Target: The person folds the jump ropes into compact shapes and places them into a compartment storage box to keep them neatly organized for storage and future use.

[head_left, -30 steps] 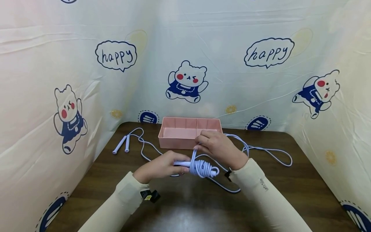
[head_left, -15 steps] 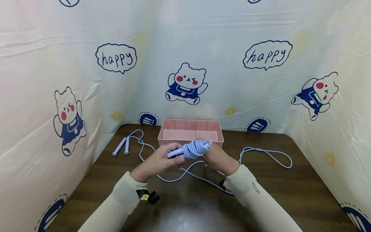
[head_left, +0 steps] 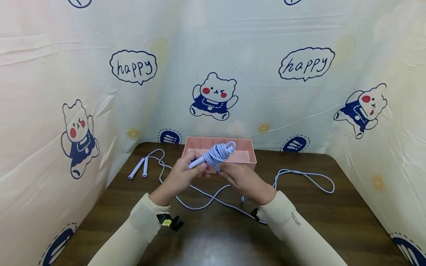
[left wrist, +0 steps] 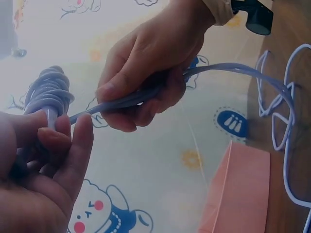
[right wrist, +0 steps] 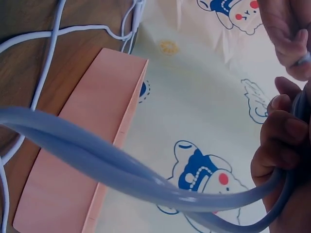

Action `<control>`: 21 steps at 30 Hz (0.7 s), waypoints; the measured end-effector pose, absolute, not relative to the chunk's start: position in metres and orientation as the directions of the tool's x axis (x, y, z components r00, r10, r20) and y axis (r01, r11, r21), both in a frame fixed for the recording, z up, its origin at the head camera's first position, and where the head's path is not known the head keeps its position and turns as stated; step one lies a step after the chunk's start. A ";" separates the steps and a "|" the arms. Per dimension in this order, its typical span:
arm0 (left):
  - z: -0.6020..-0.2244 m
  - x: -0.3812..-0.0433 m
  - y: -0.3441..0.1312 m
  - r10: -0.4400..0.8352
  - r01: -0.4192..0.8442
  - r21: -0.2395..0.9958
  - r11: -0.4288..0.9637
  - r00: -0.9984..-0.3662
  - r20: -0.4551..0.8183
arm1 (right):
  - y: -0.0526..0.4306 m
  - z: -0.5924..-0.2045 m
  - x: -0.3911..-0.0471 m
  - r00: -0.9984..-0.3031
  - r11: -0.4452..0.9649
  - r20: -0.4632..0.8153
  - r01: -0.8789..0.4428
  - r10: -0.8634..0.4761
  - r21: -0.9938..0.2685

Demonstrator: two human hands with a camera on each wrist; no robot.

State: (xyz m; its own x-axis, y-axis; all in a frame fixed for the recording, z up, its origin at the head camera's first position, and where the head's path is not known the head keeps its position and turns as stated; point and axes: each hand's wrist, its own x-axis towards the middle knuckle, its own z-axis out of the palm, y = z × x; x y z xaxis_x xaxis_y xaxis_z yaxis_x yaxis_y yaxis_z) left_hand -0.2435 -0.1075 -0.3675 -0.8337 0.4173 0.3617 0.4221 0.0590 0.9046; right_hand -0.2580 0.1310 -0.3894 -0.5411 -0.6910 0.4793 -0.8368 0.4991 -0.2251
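My left hand grips the light purple handle of a jump rope, held up in front of the pink box. Several coils of cord wrap around the handle's far part, and a small loop sticks out at the tip. Close beside it, my right hand holds the doubled cord leading off the coils. In the left wrist view the right hand's fingers are curled round that cord, which stretches between both hands and trails off behind. The right wrist view shows the doubled cord hanging from the right fist.
A divided pink box stands at the back of the brown table. Left on the table lie two more light purple handles with their cord. Loose cord crosses the middle, and a cord loop lies right.
The wound bundle has risen and now tilts up to the right, in front of the box. My right hand went from above the coils to below and right of them, still holding cord.
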 end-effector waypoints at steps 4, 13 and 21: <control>-0.365 -0.244 -0.106 0.416 0.409 0.912 0.042 -0.837 0.356 | 0.128 -0.387 -0.253 -0.496 0.486 0.484 -0.860 -0.720 -0.158; -0.365 -0.248 -0.107 0.387 0.414 0.884 0.216 -0.868 0.312 | 0.124 -0.385 -0.237 -0.452 0.487 0.466 -0.872 -0.761 -0.051; -0.381 -0.265 -0.110 0.320 0.372 0.873 0.317 -0.908 0.270 | 0.126 -0.386 -0.229 -0.385 0.507 0.482 -0.849 -0.787 0.148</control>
State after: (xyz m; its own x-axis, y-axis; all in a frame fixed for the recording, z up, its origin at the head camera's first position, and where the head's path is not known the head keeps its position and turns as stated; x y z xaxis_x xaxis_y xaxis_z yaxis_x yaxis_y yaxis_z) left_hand -0.2652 -0.1100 -0.3808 -0.9080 0.3202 0.2703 0.3715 0.3170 0.8726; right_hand -0.2288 0.1263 -0.3858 -0.3851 -0.7867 0.4824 -0.8494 0.5065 0.1480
